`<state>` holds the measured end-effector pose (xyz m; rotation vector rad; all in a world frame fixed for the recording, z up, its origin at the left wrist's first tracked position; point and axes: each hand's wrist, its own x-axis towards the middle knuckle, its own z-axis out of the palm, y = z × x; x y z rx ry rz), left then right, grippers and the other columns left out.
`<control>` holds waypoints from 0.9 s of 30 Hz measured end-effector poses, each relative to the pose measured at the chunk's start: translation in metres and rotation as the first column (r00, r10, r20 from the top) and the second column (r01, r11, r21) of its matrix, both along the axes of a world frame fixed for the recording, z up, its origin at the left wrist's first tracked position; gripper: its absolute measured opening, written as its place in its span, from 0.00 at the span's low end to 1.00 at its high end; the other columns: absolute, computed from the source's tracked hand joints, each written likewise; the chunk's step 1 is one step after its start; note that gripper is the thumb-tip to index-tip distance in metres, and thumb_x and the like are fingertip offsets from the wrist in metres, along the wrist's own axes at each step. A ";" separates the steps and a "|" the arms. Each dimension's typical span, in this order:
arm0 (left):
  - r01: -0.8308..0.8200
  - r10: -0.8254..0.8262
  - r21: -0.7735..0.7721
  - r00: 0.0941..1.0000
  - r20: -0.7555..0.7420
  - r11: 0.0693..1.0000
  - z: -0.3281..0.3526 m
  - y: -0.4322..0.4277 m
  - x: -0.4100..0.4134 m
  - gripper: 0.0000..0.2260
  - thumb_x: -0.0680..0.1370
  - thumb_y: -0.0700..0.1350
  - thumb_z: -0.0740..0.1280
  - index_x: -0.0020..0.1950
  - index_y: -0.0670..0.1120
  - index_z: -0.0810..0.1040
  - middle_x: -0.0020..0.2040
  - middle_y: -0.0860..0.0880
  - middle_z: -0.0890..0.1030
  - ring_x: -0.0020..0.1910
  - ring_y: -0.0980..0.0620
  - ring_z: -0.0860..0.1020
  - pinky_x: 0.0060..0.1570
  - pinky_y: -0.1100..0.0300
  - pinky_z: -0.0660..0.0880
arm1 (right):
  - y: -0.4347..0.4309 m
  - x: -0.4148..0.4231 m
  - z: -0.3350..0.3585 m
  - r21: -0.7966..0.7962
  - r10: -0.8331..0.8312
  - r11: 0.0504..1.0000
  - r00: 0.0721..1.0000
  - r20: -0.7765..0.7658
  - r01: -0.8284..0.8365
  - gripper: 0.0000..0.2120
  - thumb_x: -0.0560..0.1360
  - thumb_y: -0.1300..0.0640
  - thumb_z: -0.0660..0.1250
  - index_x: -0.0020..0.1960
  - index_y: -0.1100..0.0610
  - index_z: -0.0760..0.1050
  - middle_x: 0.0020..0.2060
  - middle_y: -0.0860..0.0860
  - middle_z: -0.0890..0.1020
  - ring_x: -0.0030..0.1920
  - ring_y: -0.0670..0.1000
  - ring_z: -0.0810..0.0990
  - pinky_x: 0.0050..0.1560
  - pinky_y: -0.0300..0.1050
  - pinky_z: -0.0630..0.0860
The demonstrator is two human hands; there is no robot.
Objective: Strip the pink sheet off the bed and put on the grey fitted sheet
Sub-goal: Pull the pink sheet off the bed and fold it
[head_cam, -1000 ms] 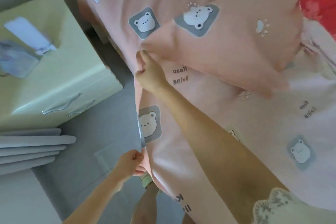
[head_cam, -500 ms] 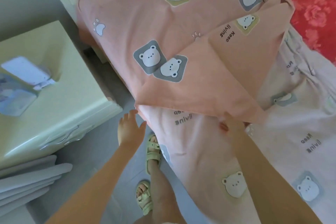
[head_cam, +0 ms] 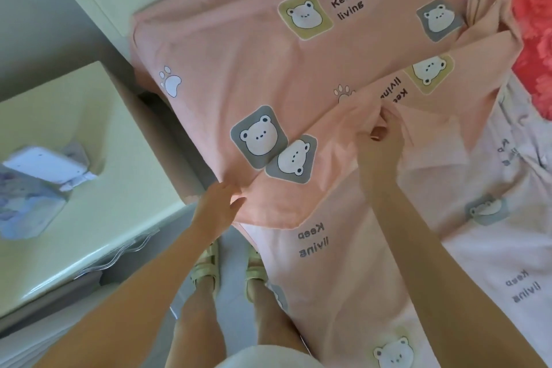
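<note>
- The left hand, free in the air a moment ago, is now laid on the near corner of the folded-back pink sheet, fingers fairly straight and thumb spread.
- The right hand has been shifted further up the flap, where a bunch of cloth is pinched.
- Gathering is judged under way. Most of the sheet is still spread beyond both hands.
- No grey fitted sheet is seen.
</note>
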<state>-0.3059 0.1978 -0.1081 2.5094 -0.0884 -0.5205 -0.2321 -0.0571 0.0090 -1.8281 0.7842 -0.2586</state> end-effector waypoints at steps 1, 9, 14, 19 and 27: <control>-0.122 0.116 -0.132 0.992 -0.047 0.984 0.010 -0.004 0.002 0.09 0.76 0.47 0.69 0.52 0.44 0.81 0.51 0.49 0.81 0.53 0.47 0.77 0.55 0.56 0.72 | 0.019 0.013 0.011 0.010 0.067 0.998 0.998 -0.006 -0.067 0.20 0.71 0.70 0.58 0.60 0.58 0.73 0.40 0.45 0.75 0.35 0.37 0.73 0.41 0.31 0.71; -0.681 0.540 -0.731 0.632 -0.555 0.046 0.110 0.064 0.079 0.23 0.77 0.62 0.56 0.56 0.46 0.78 0.52 0.50 0.83 0.51 0.53 0.81 0.50 0.60 0.77 | 0.241 0.104 0.046 0.018 0.645 0.756 0.749 0.150 -0.654 0.24 0.72 0.67 0.59 0.66 0.53 0.73 0.39 0.45 0.78 0.38 0.47 0.75 0.48 0.46 0.75; -0.740 0.471 -0.638 0.494 -0.731 -0.213 -0.016 0.156 0.131 0.32 0.71 0.67 0.60 0.73 0.55 0.66 0.51 0.56 0.82 0.70 0.38 0.66 0.46 0.59 0.79 | 0.321 0.095 0.016 -0.041 0.907 0.405 0.407 -0.110 -0.913 0.18 0.77 0.64 0.61 0.65 0.53 0.74 0.48 0.54 0.82 0.48 0.55 0.79 0.57 0.46 0.74; -0.783 0.583 -0.565 0.595 -0.554 0.262 -0.004 0.175 0.174 0.11 0.76 0.45 0.70 0.57 0.45 0.77 0.43 0.52 0.81 0.47 0.45 0.79 0.38 0.61 0.77 | 0.267 0.050 -0.039 -0.471 0.696 0.519 0.672 -0.252 -0.714 0.20 0.74 0.51 0.55 0.54 0.58 0.81 0.49 0.53 0.84 0.49 0.54 0.82 0.52 0.46 0.77; -0.836 0.742 -0.391 0.532 -0.408 0.384 0.026 0.182 0.193 0.06 0.76 0.42 0.66 0.40 0.41 0.73 0.38 0.44 0.72 0.38 0.50 0.69 0.38 0.56 0.67 | 0.173 -0.098 -0.083 -0.519 0.392 0.180 0.544 -0.742 -0.836 0.28 0.63 0.37 0.71 0.45 0.59 0.66 0.32 0.54 0.74 0.28 0.54 0.72 0.23 0.43 0.69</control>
